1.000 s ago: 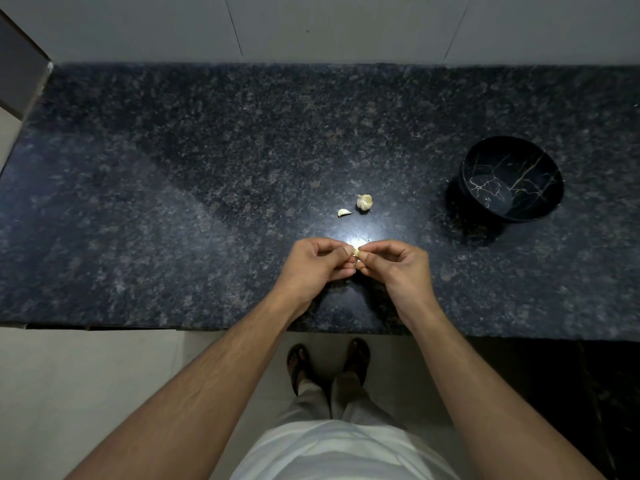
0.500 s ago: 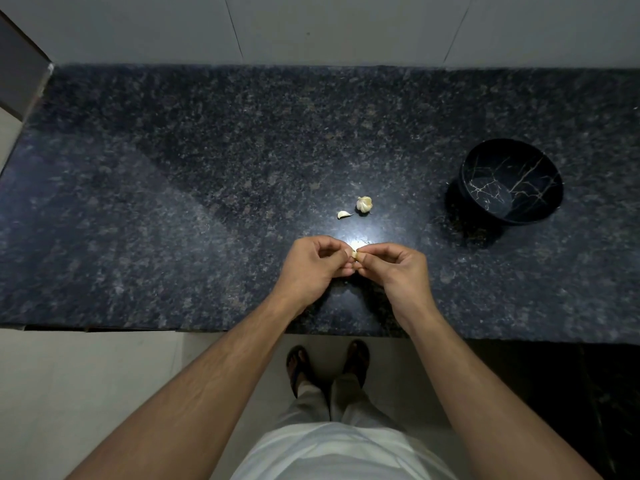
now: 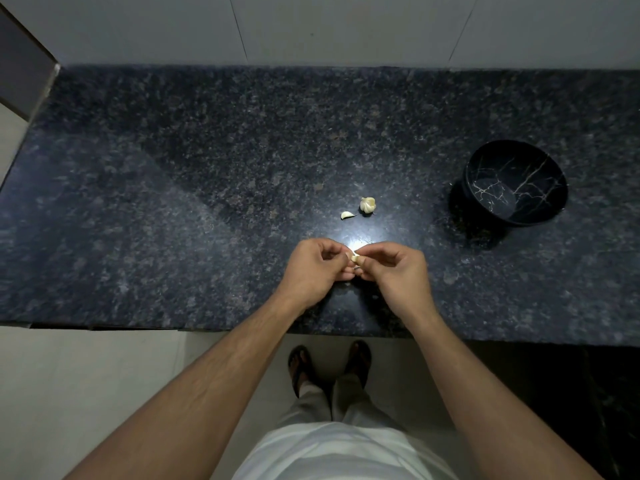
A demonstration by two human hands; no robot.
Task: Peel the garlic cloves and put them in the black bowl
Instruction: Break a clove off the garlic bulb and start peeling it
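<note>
Both hands meet over the near middle of the dark granite counter (image 3: 173, 202). My left hand (image 3: 311, 270) and my right hand (image 3: 398, 271) pinch one small pale garlic clove (image 3: 355, 258) between their fingertips; most of the clove is hidden by the fingers. Farther back on the counter lie a small garlic bulb piece (image 3: 367, 205) and a single loose clove (image 3: 347, 215) just left of it. The black bowl (image 3: 516, 187) with white vein pattern stands at the right, tilted toward me; I see nothing inside it.
A pale tiled wall (image 3: 346, 26) runs behind the counter. The counter's front edge crosses below my hands, with light floor and my feet in sandals (image 3: 329, 365) under it. A bright light reflection (image 3: 356, 239) shines on the stone just beyond my hands.
The hands stay together on the clove; the fingers have shifted slightly around it, with the right fingertips now showing a bit more of the clove.
</note>
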